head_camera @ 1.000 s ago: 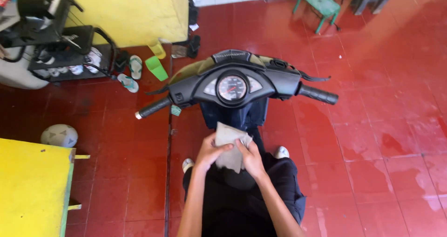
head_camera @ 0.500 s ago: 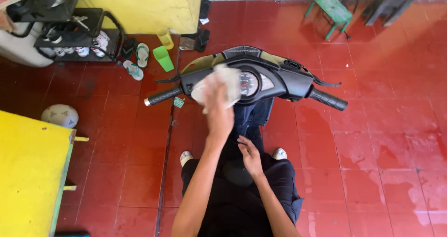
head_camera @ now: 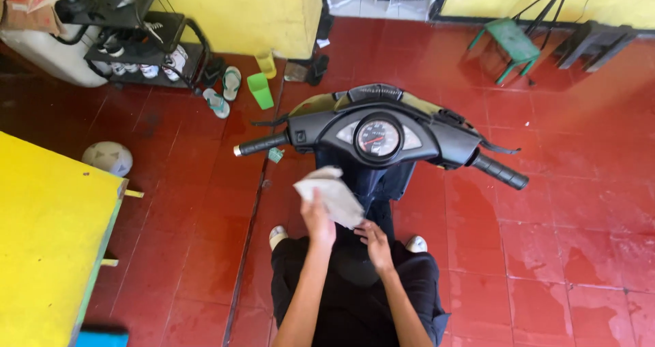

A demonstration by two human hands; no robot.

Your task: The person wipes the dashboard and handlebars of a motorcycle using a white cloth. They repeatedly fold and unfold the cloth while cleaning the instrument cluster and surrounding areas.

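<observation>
Red tile floor; L hand grips cloth, R hand just below

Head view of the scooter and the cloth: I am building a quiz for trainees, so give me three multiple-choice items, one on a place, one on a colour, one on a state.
1. Where is the pale cloth?
A. Draped on the green stool
B. Held below the scooter's dashboard
C. Lying on the yellow table

2. What colour is the floor?
A. Red
B. Blue
C. White

3. What state is the left hand in?
A. Flat on the floor
B. Gripping the handlebar
C. Closed on the cloth

Answers:
1. B: the cloth is raised in front of the seated person, just under the dashboard with its round gauge.
2. A: red tiles cover all the visible floor.
3. C: the left hand's fingers hold the cloth, while the right hand hovers open beside its lower edge.
</observation>
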